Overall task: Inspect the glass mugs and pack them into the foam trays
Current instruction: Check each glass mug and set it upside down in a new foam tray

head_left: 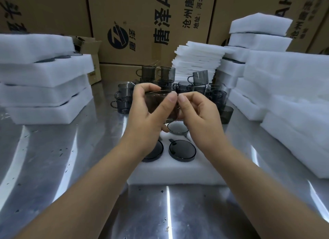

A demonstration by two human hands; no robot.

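Nearest on the steel bench (53, 167) lay a white foam tray (178, 171). Three packed mugs (182, 150) already sat in its pockets: two in the front row and one behind on the right. The arms hid the rest of the tray.

Above the tray's far end, both hands held a smoky glass mug (160, 103) on its side. The left hand (147, 114) had a closed grip, fingers over the top and thumb across the near wall. The right hand (197, 114) pinched the mug's right end with curled fingers, though whether on rim or handle could not be told.

This looked like the inspection step. Next, the mug would probably need lowering into a free pocket, eased in without knocking its neighbours.

Beyond stood a cluster of loose mugs (199, 77), with foam stacks (44, 78) either side and printed cartons (142, 25) behind.
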